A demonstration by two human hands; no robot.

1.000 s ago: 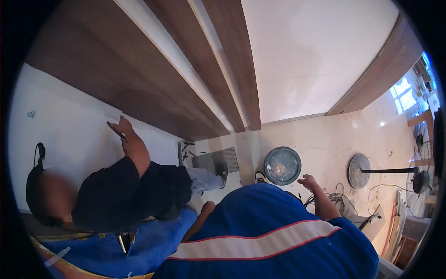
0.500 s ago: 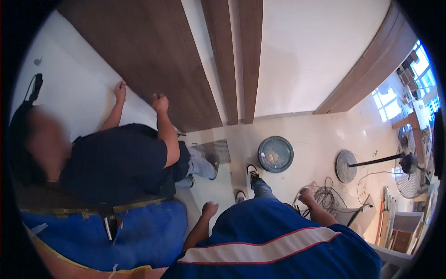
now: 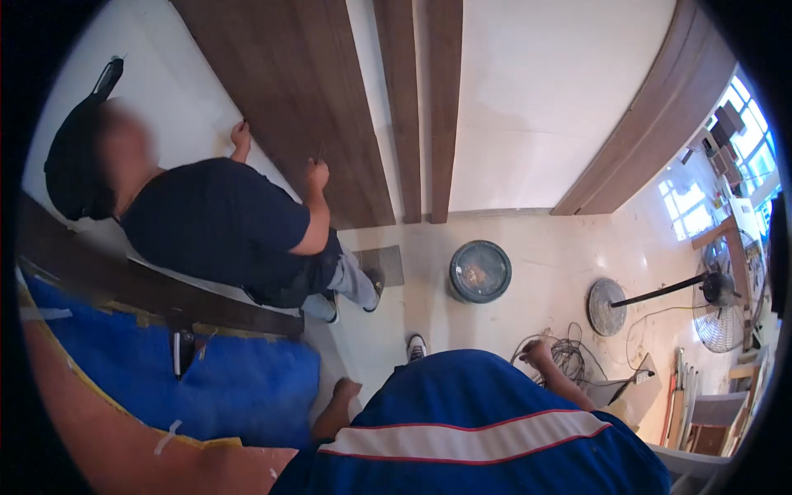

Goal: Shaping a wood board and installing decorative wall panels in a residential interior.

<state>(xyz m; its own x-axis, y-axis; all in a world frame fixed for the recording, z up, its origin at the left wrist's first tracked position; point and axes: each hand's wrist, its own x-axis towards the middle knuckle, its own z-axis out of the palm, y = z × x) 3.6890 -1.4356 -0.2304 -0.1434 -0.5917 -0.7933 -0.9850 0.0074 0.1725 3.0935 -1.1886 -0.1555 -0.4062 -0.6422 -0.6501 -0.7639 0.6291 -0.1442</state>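
My left hand (image 3: pixel 345 390) hangs low at my left side, near the blue-covered surface (image 3: pixel 256 379); its fingers are blurred and hard to read. My right hand (image 3: pixel 538 355) is at my right side with its fingers curled, and a small dark bit shows at the fingertips. Behind it on the floor lies a coil of dark cable (image 3: pixel 568 356), so I cannot tell whether the hand holds anything. A co-worker (image 3: pixel 214 223) in a dark shirt stands to the left at a brown wood panel (image 3: pixel 289 91), both hands up at it, one holding something thin.
A dark round bucket (image 3: pixel 481 272) stands on the pale floor ahead. To the right are a pedestal fan (image 3: pixel 606 307) and its cord. Brown wood strips (image 3: pixel 443 107) line the white wall. A floor grate (image 3: pixel 381 266) is by the co-worker's feet. Long pieces (image 3: pixel 678 396) lean at the far right.
My view has shifted, and one of my shoes has gone out of sight. The co-worker appears higher and further right, hands still at the panel. My hands remain low at my sides.
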